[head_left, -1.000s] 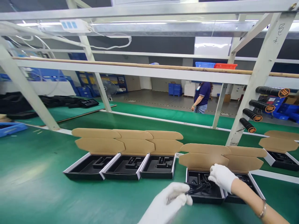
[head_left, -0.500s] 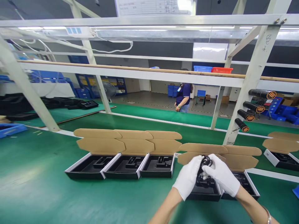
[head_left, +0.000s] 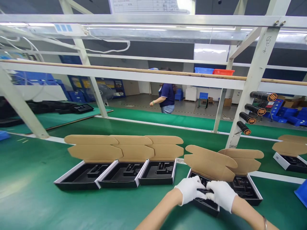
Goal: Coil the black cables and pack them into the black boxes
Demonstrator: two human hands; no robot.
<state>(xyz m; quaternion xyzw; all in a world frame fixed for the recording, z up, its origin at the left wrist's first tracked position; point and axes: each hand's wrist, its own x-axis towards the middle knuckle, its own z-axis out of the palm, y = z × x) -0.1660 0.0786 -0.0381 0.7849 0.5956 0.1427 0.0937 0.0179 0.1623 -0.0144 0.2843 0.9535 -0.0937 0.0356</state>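
Note:
My left hand (head_left: 190,190), in a white glove, is closed at the fingertips on a coiled black cable (head_left: 203,191). Opposite it, my gloved right hand (head_left: 222,194) grips the same cable, its fingers bent inward. Both are down inside an open black box (head_left: 208,209), which sits slightly turned on the green table. The box's brown cardboard lid (head_left: 209,163) stands raised behind my hands. My fingers hide much of the cable and the insert below it. Touching on the right is another open box (head_left: 255,202) with black parts inside.
Three open boxes (head_left: 114,184) with black inserts stand in a row to the left. Another open box (head_left: 291,164) is at far right, beside a blue bin edge (head_left: 301,193). A frame post (head_left: 248,83) carries several black rolls. A person (head_left: 165,95) is beyond the table.
Both hands have lowered the cable from above the box down into it. The box has turned askew with its lid. The person beyond has moved left, and my view has shifted slightly.

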